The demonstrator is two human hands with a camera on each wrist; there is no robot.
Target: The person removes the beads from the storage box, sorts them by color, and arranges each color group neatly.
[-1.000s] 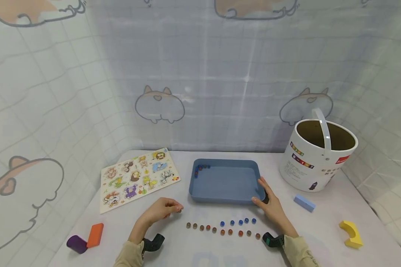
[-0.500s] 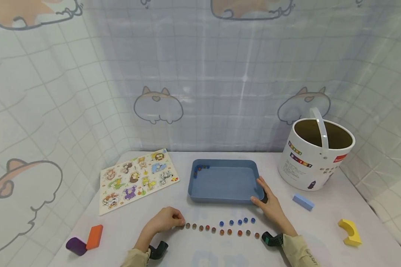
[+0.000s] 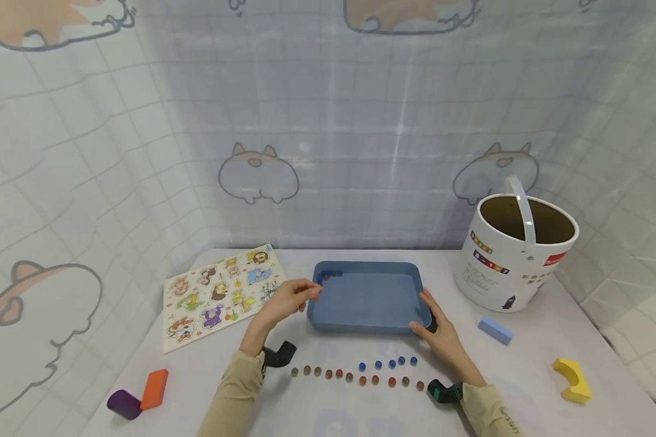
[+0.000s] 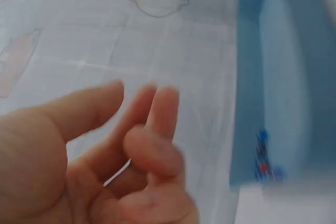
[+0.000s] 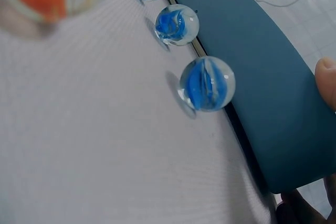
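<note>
Marbles of round clear glass with blue swirls [image 3: 392, 364], five of them, made a short, uneven row on the pale counter [image 3: 404, 406] in front of you. Just nearer to you ran a longer row of small orange, red and brownish glass marbles [image 3: 363, 380], eleven in all. That much looked done, by my judgement: two rows, with the blue kept apart from the rest.

What was left seemed to be the bunch of blue and red glass marbles [image 3: 325, 277] in the far left corner of the shallow rectangular blue-grey tray [image 3: 369, 297]; they sat too close together for a sure count. With far more marbles out than in, I judged the work well past halfway.

Your left hand [image 3: 290, 297] hung by the tray's left wall, its fingers relaxed and the thumb apart from them, with no marble to be seen between. Your right hand [image 3: 443, 337] had its fingers and thumb grasping the tray's near right corner, beside the end of the blue row.
</note>
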